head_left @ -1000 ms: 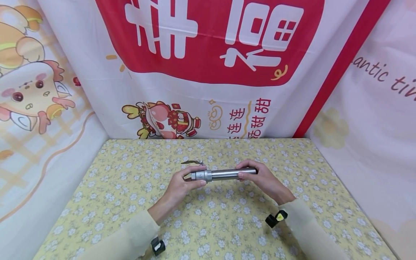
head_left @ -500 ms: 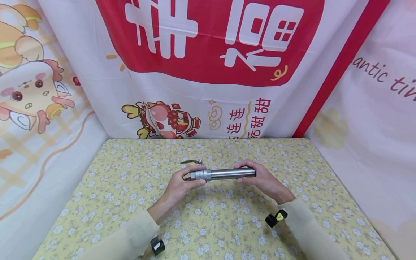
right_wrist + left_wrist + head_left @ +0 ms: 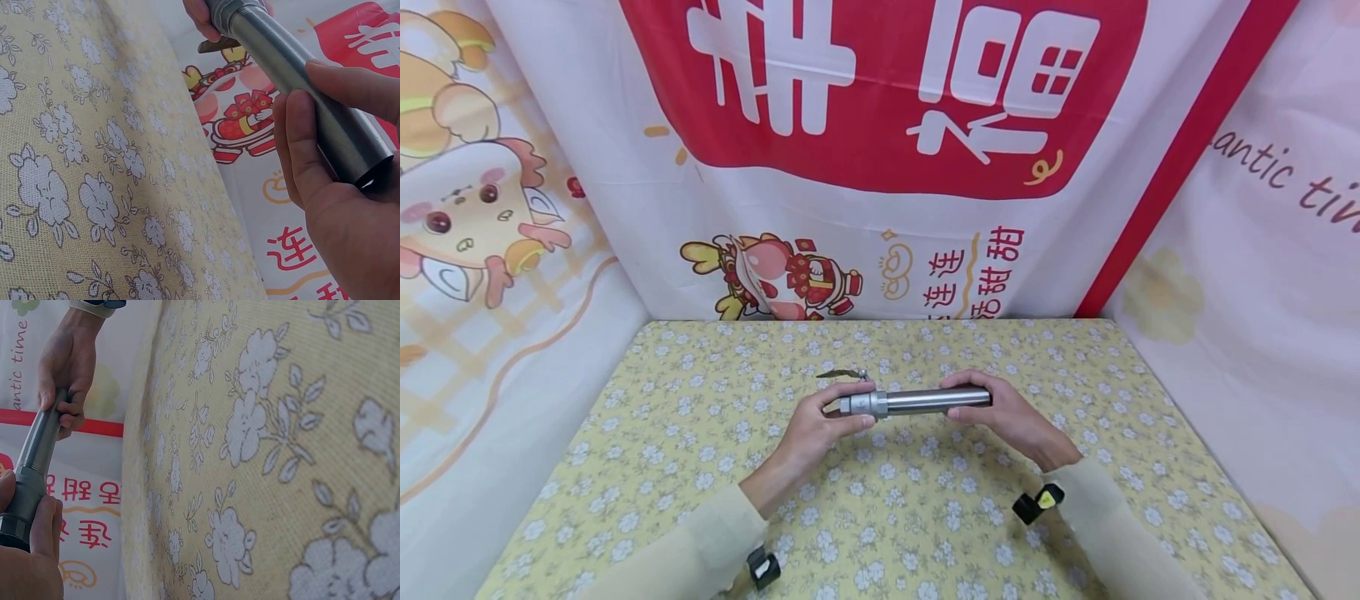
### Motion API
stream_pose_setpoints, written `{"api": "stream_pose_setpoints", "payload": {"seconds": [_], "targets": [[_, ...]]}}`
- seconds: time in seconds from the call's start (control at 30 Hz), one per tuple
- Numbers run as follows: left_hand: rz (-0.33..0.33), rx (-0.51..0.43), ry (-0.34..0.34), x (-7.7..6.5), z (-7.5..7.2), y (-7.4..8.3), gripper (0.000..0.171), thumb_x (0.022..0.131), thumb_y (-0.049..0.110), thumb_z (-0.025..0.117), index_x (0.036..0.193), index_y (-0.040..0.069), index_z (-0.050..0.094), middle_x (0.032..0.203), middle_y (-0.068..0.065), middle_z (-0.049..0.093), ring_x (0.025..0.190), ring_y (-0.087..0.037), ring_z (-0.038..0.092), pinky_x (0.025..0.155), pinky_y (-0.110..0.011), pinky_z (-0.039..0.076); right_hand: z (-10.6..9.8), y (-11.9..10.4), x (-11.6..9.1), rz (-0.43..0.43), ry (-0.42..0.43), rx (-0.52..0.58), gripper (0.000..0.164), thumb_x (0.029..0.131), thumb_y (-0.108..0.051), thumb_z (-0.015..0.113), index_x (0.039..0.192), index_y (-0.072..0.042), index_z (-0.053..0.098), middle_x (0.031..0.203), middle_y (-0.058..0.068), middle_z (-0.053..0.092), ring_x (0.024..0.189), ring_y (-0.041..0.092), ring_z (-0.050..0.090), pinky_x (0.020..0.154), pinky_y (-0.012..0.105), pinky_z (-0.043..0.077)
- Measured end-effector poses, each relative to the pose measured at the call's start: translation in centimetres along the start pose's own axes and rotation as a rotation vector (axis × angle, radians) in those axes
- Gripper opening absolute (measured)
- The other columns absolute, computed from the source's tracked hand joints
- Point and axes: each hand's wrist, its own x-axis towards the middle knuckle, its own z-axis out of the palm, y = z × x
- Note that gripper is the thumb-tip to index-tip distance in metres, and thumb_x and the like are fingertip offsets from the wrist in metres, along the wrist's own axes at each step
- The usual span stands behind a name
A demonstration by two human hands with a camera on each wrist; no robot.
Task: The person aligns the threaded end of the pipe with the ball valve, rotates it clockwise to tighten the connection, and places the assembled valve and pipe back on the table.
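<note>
A metal ball valve [image 3: 861,405] with a thin lever handle [image 3: 842,373] is joined end to end with a shiny steel pipe [image 3: 925,402]. They form one nearly level line above the table. My left hand [image 3: 826,421] grips the valve body between thumb and fingers, and the lever stands out on the far side. At the other end, my right hand [image 3: 996,408] holds the pipe with fingers and thumb round it. In the right wrist view the pipe's open end [image 3: 378,172] shows near the palm. Whether the threads at the joint are fully engaged cannot be seen.
A yellow cloth with white flowers covers the table [image 3: 887,517]. Printed white and red curtains [image 3: 880,175] hang behind it and along both sides. A small black camera mount [image 3: 1037,503] sits at the right wrist, another [image 3: 764,568] at the left.
My right thumb and fingers have shifted slightly round the pipe, the thumb now lower on its near side. My left hand and the valve have stayed almost still.
</note>
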Motion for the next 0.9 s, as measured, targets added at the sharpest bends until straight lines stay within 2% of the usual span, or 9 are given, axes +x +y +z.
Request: {"api": "stream_pose_setpoints", "payload": {"seconds": [0.43,0.6,0.77,0.9], "targets": [[0.012,0.012,-0.001,0.10,-0.02,-0.20,0.049,0.092,0.011,0.089,0.139,0.020,0.076,0.151,-0.009,0.060,0.118,-0.025,0.070,0.093,-0.032,0.061,-0.01,-0.08,0.00,0.029,0.022,-0.023,0.049,0.100,-0.018,0.082,0.143,-0.001,0.064,0.144,0.023,0.059,0.109,0.025,0.068,0.093,0.041,0.062],[0.010,0.012,0.000,0.06,-0.01,-0.12,0.048,0.092,0.011,0.088,0.138,0.020,0.077,0.151,-0.009,0.060,0.118,-0.025,0.069,0.093,-0.033,0.061,0.00,-0.04,0.02,0.041,0.027,-0.037,0.045,0.101,-0.021,0.081,0.141,-0.006,0.067,0.145,0.020,0.061,0.111,0.026,0.068,0.097,0.049,0.060],[0.000,0.011,0.005,0.03,0.00,0.01,0.048,0.091,0.011,0.089,0.136,0.022,0.078,0.149,-0.007,0.062,0.118,-0.024,0.069,0.093,-0.034,0.061,-0.01,-0.04,0.05,0.046,0.030,-0.017,0.047,0.103,-0.021,0.079,0.143,-0.001,0.065,0.140,0.018,0.064,0.109,0.022,0.073,0.102,0.057,0.059],[0.008,0.017,0.003,0.02,-0.01,-0.04,0.047,0.092,0.012,0.089,0.137,0.022,0.078,0.149,-0.008,0.062,0.118,-0.025,0.069,0.093,-0.034,0.061,-0.07,0.05,0.09,0.037,0.025,-0.004,0.045,0.104,-0.020,0.077,0.143,0.001,0.064,0.134,0.014,0.066,0.105,0.019,0.076,0.099,0.052,0.061]]}}
